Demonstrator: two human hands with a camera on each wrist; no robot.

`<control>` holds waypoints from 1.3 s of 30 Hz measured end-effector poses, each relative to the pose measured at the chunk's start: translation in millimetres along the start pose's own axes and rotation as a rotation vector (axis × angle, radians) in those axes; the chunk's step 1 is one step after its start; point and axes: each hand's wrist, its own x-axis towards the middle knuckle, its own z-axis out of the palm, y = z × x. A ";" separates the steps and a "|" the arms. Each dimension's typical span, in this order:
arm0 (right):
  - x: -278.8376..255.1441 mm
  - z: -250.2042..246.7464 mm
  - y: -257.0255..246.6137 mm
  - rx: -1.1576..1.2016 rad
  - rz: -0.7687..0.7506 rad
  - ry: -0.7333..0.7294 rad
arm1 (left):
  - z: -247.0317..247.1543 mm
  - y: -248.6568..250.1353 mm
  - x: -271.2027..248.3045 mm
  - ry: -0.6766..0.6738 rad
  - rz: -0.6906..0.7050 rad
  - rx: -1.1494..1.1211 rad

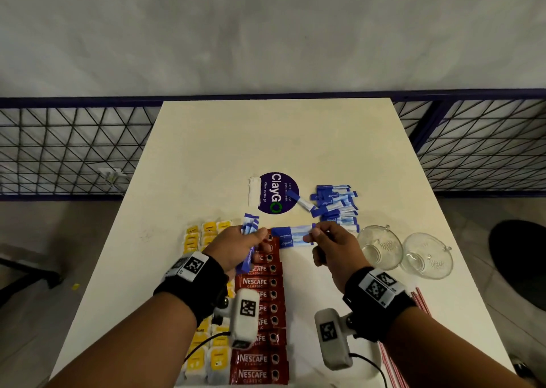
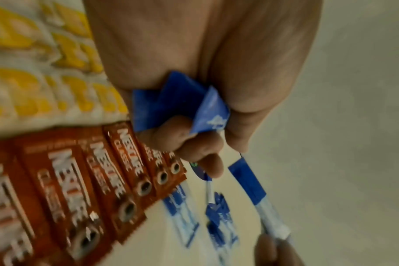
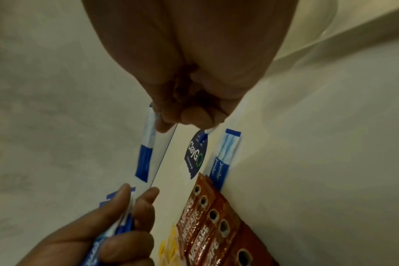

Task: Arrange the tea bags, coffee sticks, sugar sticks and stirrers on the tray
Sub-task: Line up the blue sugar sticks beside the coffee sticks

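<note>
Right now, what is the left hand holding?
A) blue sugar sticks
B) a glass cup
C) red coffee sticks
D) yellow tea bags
A: the left hand grips a bunch of blue sugar sticks, while the coffee sticks, tea bags and glass cups lie on the table.

Glossy foil coffee sticks (image 1: 261, 281), clear glass cups (image 1: 379, 247)
</note>
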 end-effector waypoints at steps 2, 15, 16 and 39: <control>-2.0 2.5 -4.9 -0.049 -0.057 -0.035 | 3.5 3.6 -2.5 -0.048 -0.108 -0.234; -5.2 8.7 -13.4 -0.011 -0.013 0.020 | 3.7 0.6 -0.8 0.131 0.297 0.059; -5.1 9.0 -12.2 -0.032 -0.016 0.018 | 4.1 -1.4 -0.2 0.145 0.329 0.115; 31.6 -6.0 40.1 -0.908 0.304 0.101 | -35.8 -30.7 -6.2 0.275 0.318 0.280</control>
